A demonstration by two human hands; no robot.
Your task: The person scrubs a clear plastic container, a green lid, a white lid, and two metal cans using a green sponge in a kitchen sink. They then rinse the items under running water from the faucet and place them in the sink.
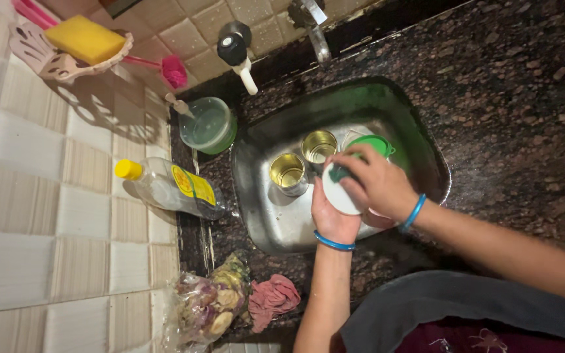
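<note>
My left hand (332,219) clamped under a round white lid (338,193), my right hand (377,183) pressing a green scrubber (339,172) onto it, over the steel sink (263,216), two brass cups (303,162) beside

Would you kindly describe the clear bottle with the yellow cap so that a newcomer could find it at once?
Start at the steel sink sunk into the dark speckled counter. Look to the counter strip between the sink and the tiled wall: the bottle lies there on its side. Unlike the green-tinted tub nearby, it is clear plastic with a yellow cap and yellow label.
</note>
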